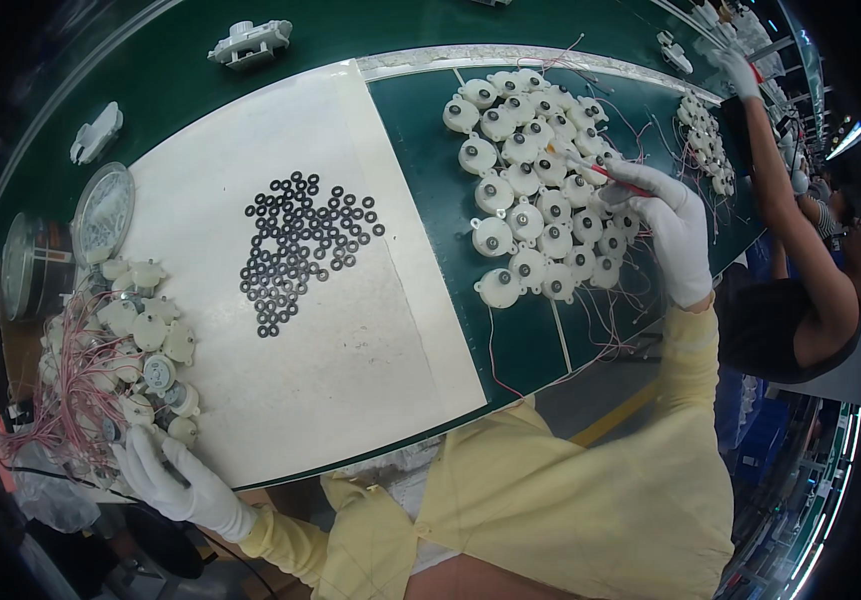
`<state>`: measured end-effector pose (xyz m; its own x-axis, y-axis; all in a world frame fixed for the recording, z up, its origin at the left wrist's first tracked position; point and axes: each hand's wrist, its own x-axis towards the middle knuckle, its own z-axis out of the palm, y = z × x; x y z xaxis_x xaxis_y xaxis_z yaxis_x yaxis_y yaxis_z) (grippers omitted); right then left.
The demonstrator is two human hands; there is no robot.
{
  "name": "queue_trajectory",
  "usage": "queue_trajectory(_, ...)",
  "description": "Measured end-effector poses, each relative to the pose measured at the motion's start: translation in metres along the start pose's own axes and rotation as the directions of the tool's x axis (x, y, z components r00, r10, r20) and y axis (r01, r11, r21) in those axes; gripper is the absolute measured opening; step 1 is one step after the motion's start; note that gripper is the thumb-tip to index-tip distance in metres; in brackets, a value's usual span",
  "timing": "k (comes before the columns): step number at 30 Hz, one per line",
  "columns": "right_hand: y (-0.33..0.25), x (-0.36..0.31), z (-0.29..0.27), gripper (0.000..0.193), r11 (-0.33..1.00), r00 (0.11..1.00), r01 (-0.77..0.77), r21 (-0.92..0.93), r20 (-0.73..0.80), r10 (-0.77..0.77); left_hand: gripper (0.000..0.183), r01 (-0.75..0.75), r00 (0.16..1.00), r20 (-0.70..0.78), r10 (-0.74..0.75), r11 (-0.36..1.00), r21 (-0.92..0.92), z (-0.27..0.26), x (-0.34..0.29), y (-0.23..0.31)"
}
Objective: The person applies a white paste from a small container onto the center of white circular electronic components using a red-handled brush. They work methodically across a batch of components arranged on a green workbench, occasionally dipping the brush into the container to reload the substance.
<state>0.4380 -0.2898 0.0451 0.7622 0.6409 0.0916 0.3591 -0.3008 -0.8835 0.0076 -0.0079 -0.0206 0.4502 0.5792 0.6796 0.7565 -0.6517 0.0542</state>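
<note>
My right hand [672, 225], in a white glove, is closed around a slim red-handled brush [602, 172]. Its light tip reaches over the rows of round white geared motors [553, 207], many with a dark piece at the centre; whether it touches one I cannot tell. Thin pink and white wires trail from these motors. My left hand [178, 482], also gloved, lies at the near left edge with fingers apart, beside a heap of similar motors [158, 372] with tangled pink wires [75, 375]. Between the hands, small black rings [300, 235] are scattered on a white sheet [350, 390].
A clear round lid or dish [106, 212] and a round tub [25, 265] stand at the far left. White plastic housings [250, 43] sit on the green surface beyond. At right, another person's arm [790, 200] extends near more motors [702, 140].
</note>
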Motion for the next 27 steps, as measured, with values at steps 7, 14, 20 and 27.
queue_trajectory(7, 0.001, 0.000, 0.002, 0.044, 0.999, 0.998, -0.043, 0.030, 0.053, 0.041, 0.029, -0.006, 1.000, -0.006, 0.006, 1.000, 0.001, 0.001, -0.001, -0.001)
queue_trajectory(14, -0.001, 0.006, 0.001, 0.045, 0.999, 0.996, -0.049, -0.017, 0.075, 0.051, 0.029, 0.003, 1.000, 0.001, -0.003, 1.000, 0.004, 0.000, 0.001, 0.002)
queue_trajectory(20, -0.006, 0.013, -0.002, 0.044, 0.976, 0.995, 0.069, -0.207, 0.089, -0.051, 0.030, -0.006, 1.000, 0.003, 0.006, 1.000, 0.010, -0.001, 0.000, 0.001)
queue_trajectory(27, -0.015, 0.023, -0.007, 0.040, 0.936, 0.985, 0.152, -0.318, 0.122, -0.118, 0.030, 0.006, 1.000, -0.003, -0.006, 1.000, -0.020, 0.000, 0.000, 0.000)
